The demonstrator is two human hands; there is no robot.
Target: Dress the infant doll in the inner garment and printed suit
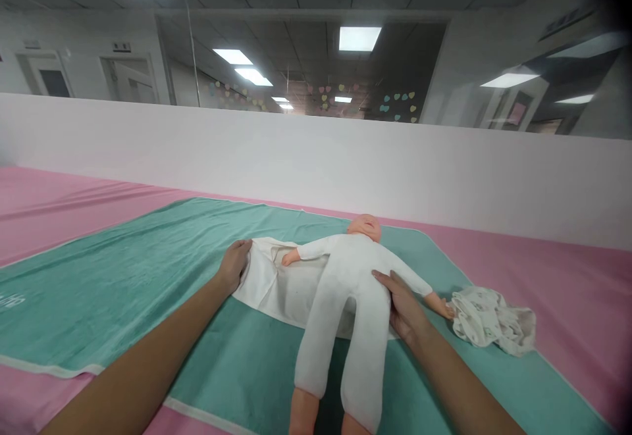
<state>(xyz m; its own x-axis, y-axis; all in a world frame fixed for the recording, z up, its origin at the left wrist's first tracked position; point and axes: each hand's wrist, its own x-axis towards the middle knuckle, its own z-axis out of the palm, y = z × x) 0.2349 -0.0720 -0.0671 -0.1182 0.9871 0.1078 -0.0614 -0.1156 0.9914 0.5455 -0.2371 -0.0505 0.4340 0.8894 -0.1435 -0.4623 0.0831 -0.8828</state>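
A baby doll (353,264) with a white cloth body lies on its back, head away from me and legs toward me. Under it is a white cloth (296,293), spread out to the left. My left hand (236,265) is closed on the left edge of that cloth. My right hand (402,303) grips the doll's side at the waist, thumb on top and the other fingers mostly hidden underneath. The doll's left-side hand rests over the white cloth; its other hand touches a crumpled patterned cloth (491,320) at the right.
Beneath everything lies a green towel (148,277) with a white border, on a pink sheet (567,283). A low white wall (276,158) runs along the back, with a large window above it.
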